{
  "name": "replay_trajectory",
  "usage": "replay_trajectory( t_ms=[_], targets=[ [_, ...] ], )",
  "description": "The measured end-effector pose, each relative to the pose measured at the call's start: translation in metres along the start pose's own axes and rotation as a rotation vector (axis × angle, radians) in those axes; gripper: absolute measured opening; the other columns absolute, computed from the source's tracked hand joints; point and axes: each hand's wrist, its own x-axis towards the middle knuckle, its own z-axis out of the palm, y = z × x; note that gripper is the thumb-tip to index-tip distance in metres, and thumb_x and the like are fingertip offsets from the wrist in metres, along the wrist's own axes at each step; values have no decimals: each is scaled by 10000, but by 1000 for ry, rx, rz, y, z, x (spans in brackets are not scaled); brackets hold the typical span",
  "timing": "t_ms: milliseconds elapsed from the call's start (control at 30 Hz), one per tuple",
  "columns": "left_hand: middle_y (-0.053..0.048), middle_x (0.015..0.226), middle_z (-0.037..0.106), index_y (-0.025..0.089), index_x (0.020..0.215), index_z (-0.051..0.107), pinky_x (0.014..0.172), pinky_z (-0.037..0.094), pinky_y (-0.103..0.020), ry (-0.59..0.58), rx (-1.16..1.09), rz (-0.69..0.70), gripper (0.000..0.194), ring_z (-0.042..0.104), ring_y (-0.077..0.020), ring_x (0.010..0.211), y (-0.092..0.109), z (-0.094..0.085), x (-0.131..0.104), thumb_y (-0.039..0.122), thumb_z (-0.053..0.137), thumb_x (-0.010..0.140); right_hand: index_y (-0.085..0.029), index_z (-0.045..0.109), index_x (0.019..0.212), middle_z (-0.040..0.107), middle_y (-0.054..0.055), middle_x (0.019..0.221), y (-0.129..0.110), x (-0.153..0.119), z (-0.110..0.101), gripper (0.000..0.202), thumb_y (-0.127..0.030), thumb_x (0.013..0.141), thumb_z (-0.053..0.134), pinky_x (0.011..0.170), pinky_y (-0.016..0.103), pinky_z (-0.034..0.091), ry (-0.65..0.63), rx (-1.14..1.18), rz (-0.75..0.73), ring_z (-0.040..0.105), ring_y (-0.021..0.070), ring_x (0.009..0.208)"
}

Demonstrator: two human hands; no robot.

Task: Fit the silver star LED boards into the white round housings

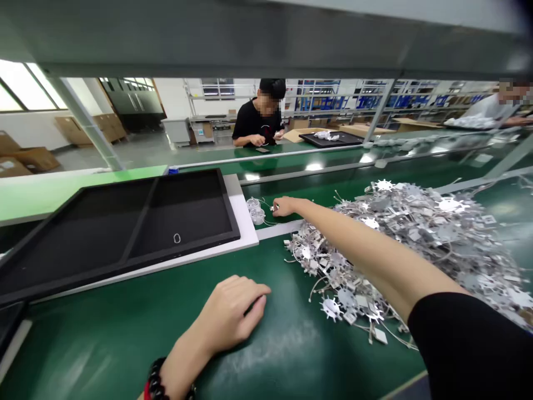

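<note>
My right hand (286, 205) reaches across the bench with its fingers pinched on a small white wired part (273, 208); most of that part is hidden. Just left of it, a few clear round plastic pieces with thin white wires (255, 212) lie by the end of a white board. Low in the middle, my left hand (235, 308) rests on the green bench surface (266, 355), loosely curled, thumb and forefinger apart, nothing visible in it. Beneath and beside my right forearm spreads a large heap of silvery star-shaped metal parts with white wires (416, 222).
A black divided tray (183, 203), holding one small whitish loop (177, 238), lies on the white board (245, 222) at left. Overhead runs a grey shelf (250, 44). Across the bench sits a co-worker (258, 119) near another black tray (333, 141); another person is at far right.
</note>
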Motion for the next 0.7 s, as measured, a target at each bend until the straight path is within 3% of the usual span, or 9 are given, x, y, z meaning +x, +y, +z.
replay_trajectory(
  t_ms=[100, 200, 333, 433, 500, 600, 700],
  targets=[
    [34, 811, 769, 209, 1044, 692, 609, 523, -301, -28, -22, -23, 234, 684, -156, 627, -10, 10, -8, 189, 460, 1058, -195, 647, 1359, 636, 121, 1406, 15, 13, 8, 355, -358, 1045, 684, 1012, 494, 592, -97, -44, -27, 670, 270, 1196],
    [49, 806, 762, 227, 1055, 695, 618, 526, -267, -27, -46, -82, 218, 686, -132, 631, -17, 10, -13, 193, 480, 1055, -205, 652, 1341, 653, 116, 1368, 18, 18, 5, 314, -343, 1060, 663, 935, 431, 626, -177, -34, -52, 694, 234, 1109],
    [63, 815, 765, 251, 1067, 703, 658, 543, -206, 23, -64, -200, 188, 717, -101, 679, -24, 5, -18, 199, 524, 1046, -176, 642, 1334, 658, 113, 1336, 13, 8, -30, 321, -307, 1044, 684, 862, 395, 640, -238, 15, -131, 705, 223, 1050],
    [66, 866, 779, 275, 1060, 711, 711, 568, -169, 69, -68, -310, 176, 748, -93, 749, -26, 5, -20, 221, 544, 1045, -176, 664, 1307, 667, 116, 1353, 1, -24, -50, 311, -287, 1019, 699, 788, 328, 623, -318, 70, -272, 720, 217, 1005],
    [41, 966, 792, 274, 1102, 707, 752, 591, -166, 99, -59, -400, 167, 768, -105, 832, -27, 7, -20, 235, 555, 1047, -211, 719, 1237, 690, 75, 1358, -13, -56, -45, 272, -293, 979, 743, 758, 287, 597, -441, 96, -393, 727, 219, 1016],
    [-27, 1105, 784, 235, 1260, 646, 741, 622, -182, 133, -42, -523, 223, 771, -123, 855, -30, 10, -21, 263, 556, 1058, -211, 769, 1164, 753, 41, 1251, -37, -98, -20, 285, -254, 891, 837, 861, 277, 546, -577, 92, -523, 702, 226, 1102],
    [-58, 1120, 775, 208, 1306, 597, 727, 640, -196, 124, -42, -589, 252, 768, -127, 837, -32, 12, -22, 305, 522, 1086, -229, 770, 1220, 774, 35, 1187, -45, -103, -5, 400, -317, 847, 885, 813, 265, 541, -633, 93, -547, 717, 211, 1031]
  ],
)
